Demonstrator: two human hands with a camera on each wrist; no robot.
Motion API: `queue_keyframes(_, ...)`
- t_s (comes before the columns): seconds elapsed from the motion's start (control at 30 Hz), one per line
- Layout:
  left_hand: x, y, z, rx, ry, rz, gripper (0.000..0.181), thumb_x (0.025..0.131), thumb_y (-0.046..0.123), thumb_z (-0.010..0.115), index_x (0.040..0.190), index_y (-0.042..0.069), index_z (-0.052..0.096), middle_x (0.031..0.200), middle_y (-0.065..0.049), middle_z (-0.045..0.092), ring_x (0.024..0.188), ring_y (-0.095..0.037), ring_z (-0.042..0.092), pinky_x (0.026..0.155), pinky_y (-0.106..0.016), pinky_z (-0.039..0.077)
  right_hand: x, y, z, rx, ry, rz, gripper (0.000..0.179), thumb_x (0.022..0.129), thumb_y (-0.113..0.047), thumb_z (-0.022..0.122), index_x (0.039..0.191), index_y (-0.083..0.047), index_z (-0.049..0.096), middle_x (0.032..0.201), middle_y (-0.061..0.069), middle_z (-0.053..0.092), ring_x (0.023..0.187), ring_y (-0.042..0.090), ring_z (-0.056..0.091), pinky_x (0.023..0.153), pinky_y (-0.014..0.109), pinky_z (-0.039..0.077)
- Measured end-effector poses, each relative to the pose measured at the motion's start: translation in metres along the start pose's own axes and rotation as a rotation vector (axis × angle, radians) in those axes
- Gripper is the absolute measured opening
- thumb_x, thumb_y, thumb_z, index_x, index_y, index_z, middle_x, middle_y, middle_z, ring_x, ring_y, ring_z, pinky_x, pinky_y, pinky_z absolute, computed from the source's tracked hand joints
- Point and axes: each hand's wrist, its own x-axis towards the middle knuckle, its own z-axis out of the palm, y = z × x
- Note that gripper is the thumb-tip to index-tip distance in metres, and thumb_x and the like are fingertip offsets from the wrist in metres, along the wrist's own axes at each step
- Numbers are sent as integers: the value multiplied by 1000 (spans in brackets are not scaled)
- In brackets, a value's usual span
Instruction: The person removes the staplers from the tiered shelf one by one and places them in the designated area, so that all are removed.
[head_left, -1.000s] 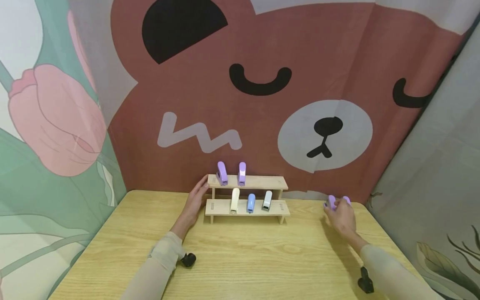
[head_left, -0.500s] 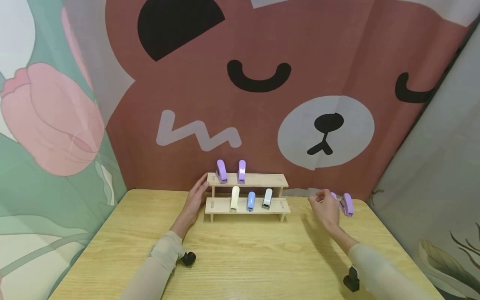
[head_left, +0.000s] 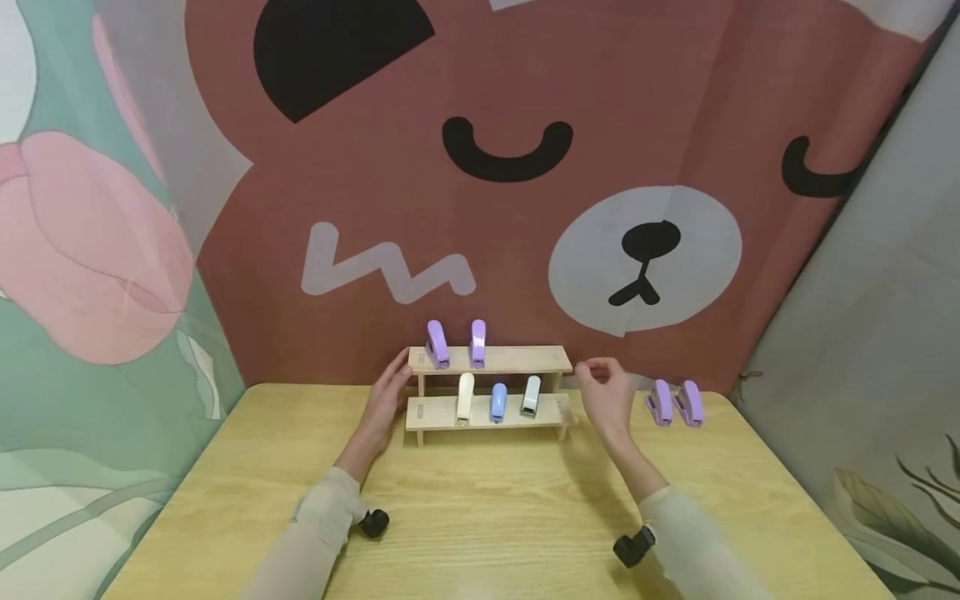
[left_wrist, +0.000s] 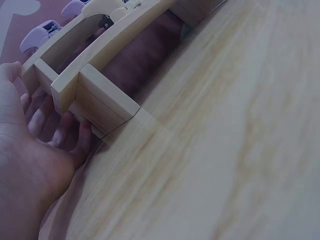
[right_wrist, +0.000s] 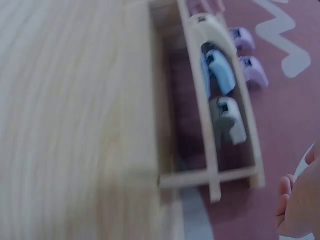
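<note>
A two-step wooden rack (head_left: 525, 358) stands at the back of the table. My left hand (head_left: 382, 404) holds its left end; in the left wrist view, the thumb meets the upper step and the fingers bend against the lower support. Two purple mini staplers (head_left: 477, 343) stand on the upper step. A cream stapler (head_left: 465, 400), a blue stapler (head_left: 498, 402) and a pale grey stapler (head_left: 530, 396) line the lower step. My right hand (head_left: 609, 398) hovers just right of the rack, fingers loosely bent, with nothing seen in it.
Two more purple staplers (head_left: 674, 403) stand side by side at the table's back right. The wooden table (head_left: 480, 508) meets a bear-print curtain (head_left: 510, 250) behind the rack. Each forearm wears a small black camera (head_left: 633, 546).
My right hand has left the purple staplers at the right and moved left to the rack's right end. My left hand has stayed at the rack. The head view has shifted slightly.
</note>
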Motion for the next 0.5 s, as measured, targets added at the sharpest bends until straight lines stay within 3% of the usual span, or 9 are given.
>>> queue_keyframes(0.27, 2, 1, -2, -3, 22, 33, 60, 101, 50, 61, 156, 33, 44, 156, -2, 41, 138, -31, 40, 111, -60, 27, -7, -28, 39, 80, -88, -5, 16, 91, -20, 70, 100, -7, 69, 93, 10, 66, 87, 26, 61, 74, 35, 48)
queue_keyframes(0.5, 2, -7, -3, -3, 26, 43, 58, 101, 48, 61, 155, 32, 45, 153, -4, 45, 138, -37, 40, 109, -62, 30, -16, -39, 79, -26, -213, -109, 22, 89, -22, 73, 103, -5, 71, 91, 7, 67, 85, 24, 64, 77, 37, 50)
